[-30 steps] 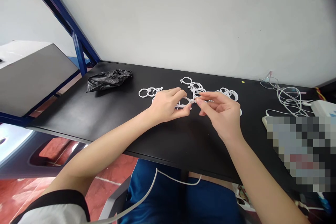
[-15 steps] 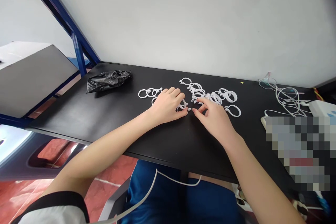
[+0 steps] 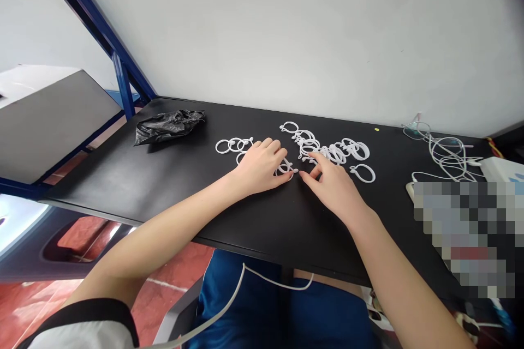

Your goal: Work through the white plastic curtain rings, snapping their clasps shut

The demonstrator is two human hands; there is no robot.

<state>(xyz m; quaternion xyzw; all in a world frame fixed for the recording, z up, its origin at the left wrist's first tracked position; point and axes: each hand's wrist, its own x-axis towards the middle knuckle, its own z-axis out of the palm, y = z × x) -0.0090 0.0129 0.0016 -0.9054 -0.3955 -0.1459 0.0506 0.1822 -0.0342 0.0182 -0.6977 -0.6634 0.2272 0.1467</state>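
White plastic curtain rings with small eyelets lie on the black table (image 3: 262, 223). My left hand (image 3: 264, 166) rests palm down over a few of them, its fingers bent and its thumb apart. That thumb touches the edge of a curtain ring (image 3: 284, 169) lying nearly flat; what is under the palm is hidden. To the right, my right hand (image 3: 331, 179) hovers with thumb and forefinger apart and nothing visible between them. Its fingertips are beside the heap of curtain rings (image 3: 310, 146). A smaller overlapping group of rings (image 3: 236, 145) lies beyond my left hand.
A crumpled black plastic bag (image 3: 170, 125) lies at the back left. On the right are tangled white cables (image 3: 448, 152), a white box (image 3: 503, 169) and a blurred-out item (image 3: 462, 229). A pale wall (image 3: 286, 38) bounds the table's back. A white cord (image 3: 229, 300) crosses my lap.
The curtain ring by my left thumb was tilted up and now lies flatter on the table. My left fingers have shifted slightly; my right hand has hardly moved.
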